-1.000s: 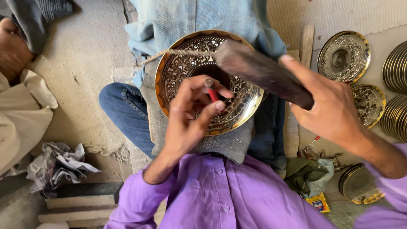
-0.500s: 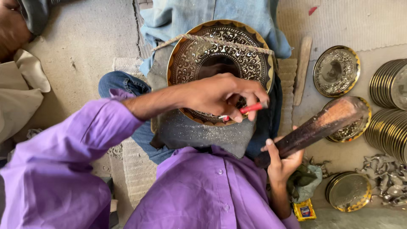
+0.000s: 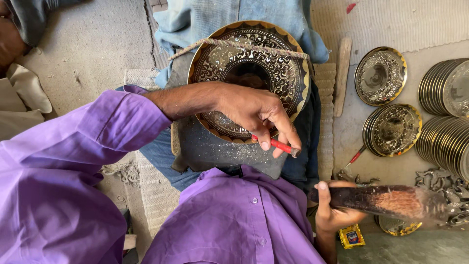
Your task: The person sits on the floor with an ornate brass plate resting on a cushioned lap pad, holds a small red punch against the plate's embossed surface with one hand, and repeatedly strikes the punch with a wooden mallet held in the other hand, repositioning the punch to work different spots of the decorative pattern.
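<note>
Head view: left hand pinching a red chisel, right hand wrapped around a wooden mallet.

Engraved brass plate sits middle-top of the frame, leaning on a dark pad over the lap, with a rope across its upper edge, looks like that's what keeps it from sliding. Chisel is at the plate's lower right rim, fingers closed around it, long axis running upper left to lower right with the dark end poking out lower right; can't see whether the tip under the fingers touches the metal. Mallet is held low at lower right, gripped shut near its dark end, lying roughly level, its wide end pointing to the right edge and blurred. More plates and stacks lie on the floor at right.
</note>
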